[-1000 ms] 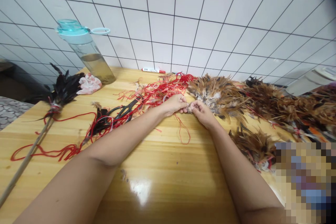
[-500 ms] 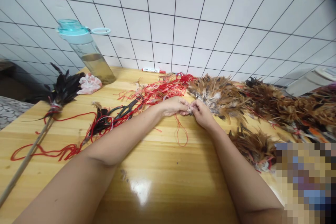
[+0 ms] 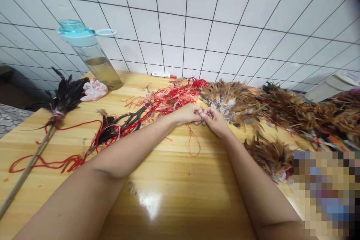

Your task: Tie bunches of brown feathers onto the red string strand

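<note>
My left hand point(image 3: 188, 114) and my right hand point(image 3: 216, 120) meet over the table with fingertips pinched together. Between them is a small, pale, fluffy feather tuft point(image 3: 203, 122), mostly covered by the fingers. A thin red string point(image 3: 194, 149) hangs in a loop below my left hand and lies on the wood. Just behind the right hand spreads a fan of brown feathers point(image 3: 234, 99) with a whitish middle. Tangled red strings point(image 3: 173, 99) lie behind the left hand. Black scissors point(image 3: 133, 116) rest left of it, near my forearm.
A water bottle point(image 3: 97, 60) stands at the back left beside a crumpled plastic bag point(image 3: 95, 89). A stick point(image 3: 30, 167) with black feathers point(image 3: 66, 93) lies at left. More brown feather bundles point(image 3: 306, 110) line the right side. A marker point(image 3: 163, 75) lies by the tiled wall point(image 3: 171, 30).
My right fingertips have moved slightly left, closer over the left fingertips, and now cover more of the feather tuft. The whole view has shifted a little.
</note>
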The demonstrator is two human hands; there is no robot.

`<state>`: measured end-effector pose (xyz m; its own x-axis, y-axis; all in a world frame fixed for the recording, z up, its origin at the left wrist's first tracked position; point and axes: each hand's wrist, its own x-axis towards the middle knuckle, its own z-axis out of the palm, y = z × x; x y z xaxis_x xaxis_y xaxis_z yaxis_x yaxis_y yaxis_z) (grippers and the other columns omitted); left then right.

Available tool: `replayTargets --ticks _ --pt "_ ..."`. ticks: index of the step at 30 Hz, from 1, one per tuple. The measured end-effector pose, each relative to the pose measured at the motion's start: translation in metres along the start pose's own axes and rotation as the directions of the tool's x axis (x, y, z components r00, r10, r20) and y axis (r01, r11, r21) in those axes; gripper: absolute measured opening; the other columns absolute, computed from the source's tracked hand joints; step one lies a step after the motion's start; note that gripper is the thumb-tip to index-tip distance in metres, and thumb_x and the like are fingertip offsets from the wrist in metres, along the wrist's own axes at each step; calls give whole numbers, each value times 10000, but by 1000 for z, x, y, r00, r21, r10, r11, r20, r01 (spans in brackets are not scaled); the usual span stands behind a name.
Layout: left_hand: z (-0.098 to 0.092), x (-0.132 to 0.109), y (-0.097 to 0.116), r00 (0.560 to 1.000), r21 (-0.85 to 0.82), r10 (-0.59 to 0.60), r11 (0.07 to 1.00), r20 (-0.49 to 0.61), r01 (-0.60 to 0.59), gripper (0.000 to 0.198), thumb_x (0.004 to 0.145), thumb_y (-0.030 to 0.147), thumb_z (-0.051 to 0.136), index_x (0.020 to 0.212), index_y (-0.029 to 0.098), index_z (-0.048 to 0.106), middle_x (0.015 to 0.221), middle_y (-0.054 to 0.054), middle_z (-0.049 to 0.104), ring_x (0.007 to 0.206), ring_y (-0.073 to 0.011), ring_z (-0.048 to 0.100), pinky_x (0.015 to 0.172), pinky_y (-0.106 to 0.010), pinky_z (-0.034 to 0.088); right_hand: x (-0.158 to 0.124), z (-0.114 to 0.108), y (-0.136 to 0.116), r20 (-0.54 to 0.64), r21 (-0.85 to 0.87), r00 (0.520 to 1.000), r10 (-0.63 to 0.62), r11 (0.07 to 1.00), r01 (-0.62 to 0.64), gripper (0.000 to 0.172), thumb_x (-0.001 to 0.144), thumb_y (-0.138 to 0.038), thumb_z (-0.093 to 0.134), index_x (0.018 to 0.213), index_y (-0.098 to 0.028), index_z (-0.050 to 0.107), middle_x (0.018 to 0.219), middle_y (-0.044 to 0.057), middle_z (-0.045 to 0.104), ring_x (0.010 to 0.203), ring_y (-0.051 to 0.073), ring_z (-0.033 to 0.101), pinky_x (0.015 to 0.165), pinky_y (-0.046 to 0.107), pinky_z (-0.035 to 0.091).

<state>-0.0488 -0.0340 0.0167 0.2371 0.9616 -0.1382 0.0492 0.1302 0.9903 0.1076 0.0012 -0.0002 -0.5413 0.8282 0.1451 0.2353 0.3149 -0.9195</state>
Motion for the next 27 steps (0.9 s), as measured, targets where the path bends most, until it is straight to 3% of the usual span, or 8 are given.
replayTargets --ticks 3,7,13,17,21,27 --pt "0 1 0 998 81 55 995 -21 -53 54 690 68 607 714 85 562 581 -9 603 498 -53 542 506 -161 441 2 -4 3 -56 4 997 60 998 -60 249 722 -420 619 747 -184 547 648 -8 581 576 116 506 570 249 407" --pt "-4 2 -2 991 186 133 974 -30 -126 70 714 130 611 760 96 571 649 -21 627 512 -50 554 508 -152 429 5 -10 8 -146 -27 988 45 998 -50 196 701 -360 632 770 -177 628 653 -8 595 587 120 491 585 258 405" --pt "-8 1 -3 973 376 232 902 -7 -213 71 721 159 594 779 118 592 659 -12 637 548 -61 551 515 -145 400 5 -12 6 -145 -76 989 -29 997 18 288 715 -332 633 962 -195 685 571 -45 456 530 107 387 543 247 350" --pt "-8 1 -4 958 474 288 844 -5 -252 63 722 169 589 771 130 599 686 -11 653 583 -67 555 536 -147 397 5 -12 7 -103 -101 993 -63 994 53 264 726 -328 616 942 -196 692 650 -11 540 583 123 427 583 262 374" --pt "-5 1 -5 962 456 272 856 7 -245 85 728 193 599 779 125 602 680 -10 644 567 -66 543 530 -156 395 6 -13 13 -99 -110 993 -58 993 47 182 731 -316 588 841 -192 664 721 11 598 643 141 488 636 278 402" --pt "2 1 -4 983 246 176 952 42 -181 85 752 192 587 779 118 555 666 -9 612 532 -61 542 529 -177 427 9 -13 15 -141 -189 986 -91 980 64 106 736 -273 516 721 -194 586 733 25 579 717 168 517 688 302 408"
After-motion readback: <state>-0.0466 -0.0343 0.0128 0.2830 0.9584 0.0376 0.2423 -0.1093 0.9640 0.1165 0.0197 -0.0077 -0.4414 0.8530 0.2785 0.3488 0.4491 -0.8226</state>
